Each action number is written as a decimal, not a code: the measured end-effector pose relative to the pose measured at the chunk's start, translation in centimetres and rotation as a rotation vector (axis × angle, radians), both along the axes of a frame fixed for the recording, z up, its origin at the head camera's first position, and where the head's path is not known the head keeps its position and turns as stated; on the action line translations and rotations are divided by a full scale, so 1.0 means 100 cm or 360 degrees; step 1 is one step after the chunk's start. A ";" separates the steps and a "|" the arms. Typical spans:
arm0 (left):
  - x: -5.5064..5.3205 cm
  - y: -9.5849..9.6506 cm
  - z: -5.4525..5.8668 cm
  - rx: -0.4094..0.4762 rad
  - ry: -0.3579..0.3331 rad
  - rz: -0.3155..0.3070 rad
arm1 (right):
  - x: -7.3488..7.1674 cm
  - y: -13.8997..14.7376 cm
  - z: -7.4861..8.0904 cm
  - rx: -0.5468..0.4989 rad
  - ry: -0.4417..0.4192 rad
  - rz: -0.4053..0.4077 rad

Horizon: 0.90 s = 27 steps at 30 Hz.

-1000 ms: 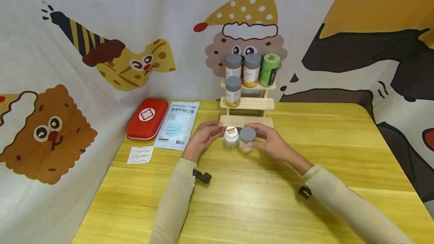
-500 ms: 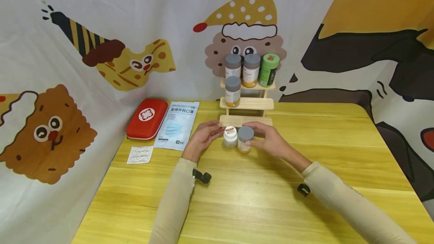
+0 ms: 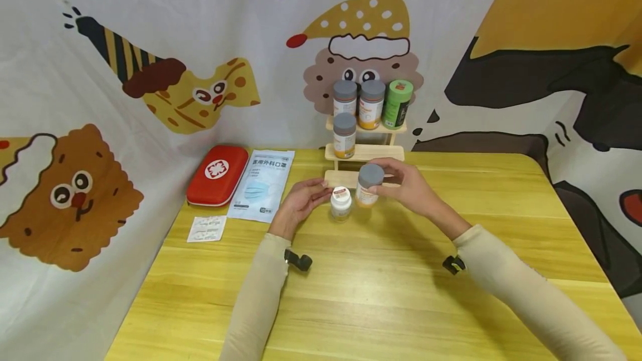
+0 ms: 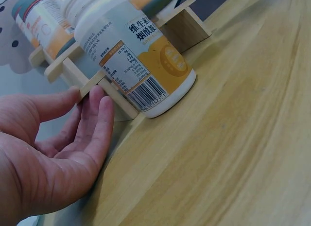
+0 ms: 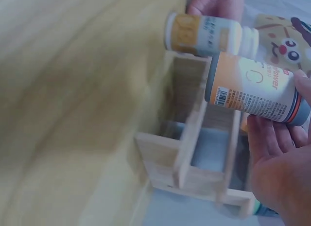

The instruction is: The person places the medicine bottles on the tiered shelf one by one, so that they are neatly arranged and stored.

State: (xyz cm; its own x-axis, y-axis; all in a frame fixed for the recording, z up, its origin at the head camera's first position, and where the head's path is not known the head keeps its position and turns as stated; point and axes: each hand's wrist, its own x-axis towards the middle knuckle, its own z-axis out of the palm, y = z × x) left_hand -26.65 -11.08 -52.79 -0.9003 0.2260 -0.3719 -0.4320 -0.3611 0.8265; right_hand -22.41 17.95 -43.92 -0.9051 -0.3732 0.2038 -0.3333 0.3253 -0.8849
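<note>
My right hand [image 3: 412, 187] grips a grey-lidded supplement bottle [image 3: 368, 193] near its lid and holds it raised in front of the lowest step of a small wooden tiered stand [image 3: 342, 178]. In the right wrist view the bottle's orange and white label [image 5: 257, 85] faces the camera. With thumb and fingertips, my left hand [image 4: 63, 138] pinches the left end of that lowest step. Beside it a white-capped vitamin bottle [image 3: 341, 205] stands upright on the table, its barcode label [image 4: 138, 60] showing in the left wrist view.
On the top step stand two grey-lidded bottles [image 3: 371, 107] and a green bottle [image 3: 398, 106]. Another grey-lidded bottle [image 3: 344, 137] is on the middle step, at left. A red first-aid case [image 3: 218, 176], a mask packet [image 3: 261, 185] and a small white packet [image 3: 207, 229] lie at the left.
My right hand has lifted the grey-lidded bottle from beside the white-capped one, up and toward the stand's lowest step. My left hand stays where it was.
</note>
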 end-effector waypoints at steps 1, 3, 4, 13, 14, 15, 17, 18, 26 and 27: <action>0.000 0.000 0.000 0.0002 -0.0006 0.0002 | -0.001 0.001 0.003 -0.0004 0.0002 -0.0018; 0.000 0.000 -0.001 0.0007 -0.0015 0.0007 | -0.004 0.002 0.008 -0.0008 0.0004 -0.0056; 0.000 0.000 -0.001 0.0003 -0.0014 0.0006 | -0.005 0.003 0.011 -0.0013 0.0006 -0.0075; 0.002 -0.002 0.000 -0.0017 0.0052 -0.0023 | -0.022 -0.002 0.034 -0.0145 0.0214 -0.0260; 0.002 -0.002 -0.001 -0.0019 0.0059 -0.0026 | -0.024 -0.003 0.035 -0.0165 0.0222 -0.0281; 0.002 -0.002 -0.001 -0.0018 0.0064 -0.0027 | -0.026 -0.005 0.037 -0.0179 0.0231 -0.0305; 0.001 -0.002 -0.001 -0.0020 0.0061 -0.0028 | -0.030 -0.007 0.039 -0.0196 0.0234 -0.0358; 0.001 -0.002 -0.001 -0.0020 0.0056 -0.0027 | -0.032 -0.009 0.040 -0.0203 0.0230 -0.0380; 0.001 -0.001 0.001 -0.0009 0.0018 -0.0005 | -0.046 -0.020 0.043 -0.0182 0.0241 -0.0517; 0.001 -0.001 0.001 -0.0010 0.0024 -0.0005 | -0.047 -0.021 0.043 -0.0170 0.0244 -0.0533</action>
